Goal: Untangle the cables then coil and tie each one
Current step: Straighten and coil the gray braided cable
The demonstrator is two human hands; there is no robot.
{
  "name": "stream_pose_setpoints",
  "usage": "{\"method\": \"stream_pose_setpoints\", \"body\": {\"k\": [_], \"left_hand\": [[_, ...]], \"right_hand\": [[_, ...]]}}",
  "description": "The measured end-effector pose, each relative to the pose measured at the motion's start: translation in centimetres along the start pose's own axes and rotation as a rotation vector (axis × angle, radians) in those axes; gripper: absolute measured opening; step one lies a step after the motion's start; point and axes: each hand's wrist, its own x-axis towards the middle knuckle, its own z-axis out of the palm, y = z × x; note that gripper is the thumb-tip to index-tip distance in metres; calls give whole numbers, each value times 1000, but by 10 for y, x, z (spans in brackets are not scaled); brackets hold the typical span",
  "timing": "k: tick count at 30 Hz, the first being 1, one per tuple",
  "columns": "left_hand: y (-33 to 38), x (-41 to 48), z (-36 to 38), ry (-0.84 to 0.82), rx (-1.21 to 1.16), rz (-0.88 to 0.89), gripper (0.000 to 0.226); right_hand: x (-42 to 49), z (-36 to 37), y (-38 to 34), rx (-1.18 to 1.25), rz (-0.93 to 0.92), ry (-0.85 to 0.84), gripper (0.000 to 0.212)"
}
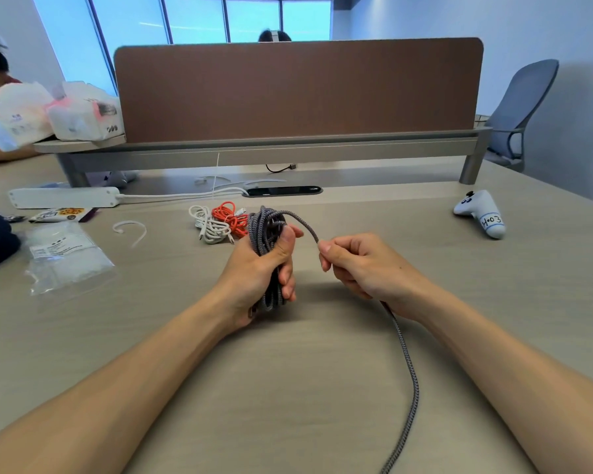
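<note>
Two hands meet at frame centre: the left hand (264,268) grips the coiled grey cable (267,234), the right hand (360,265) pinches its loose strand (trailing to the bottom edge); white cable (208,225) and orange cable (230,217) lie just above.

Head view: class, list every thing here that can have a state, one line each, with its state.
grey cable: partly coiled, tail loose across the desk.
left hand: grips the coiled part.
right hand: pinches the free strand.
white cable: bundled, lying on the desk.
orange cable: bundled, touching the white cable.
white strap: lying curved, unfastened.
power strip: lying flat, cord attached.
controller: lying untouched.
</note>
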Motion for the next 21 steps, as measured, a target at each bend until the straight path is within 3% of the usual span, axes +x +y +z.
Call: {"method": "stream_pose_setpoints", "body": {"k": [8,12,15,17,21], "left_hand": [[-3,-1,8,-66,-32,-4,26],[-6,3,7,105,-7,9,28],[0,9,4,281,-142,-24,31],[7,12,-3,301,-275,-18,32],[18,19,-27,320,-461,65,13]], "right_hand": [[-1,10,0,-45,-38,-77,35],[-2,14,-2,-55,-65,-90,31],[0,14,2,-66,-51,-59,26],[0,11,4,-62,-31,-59,27],[-1,4,6,13,31,-67,29]]}}
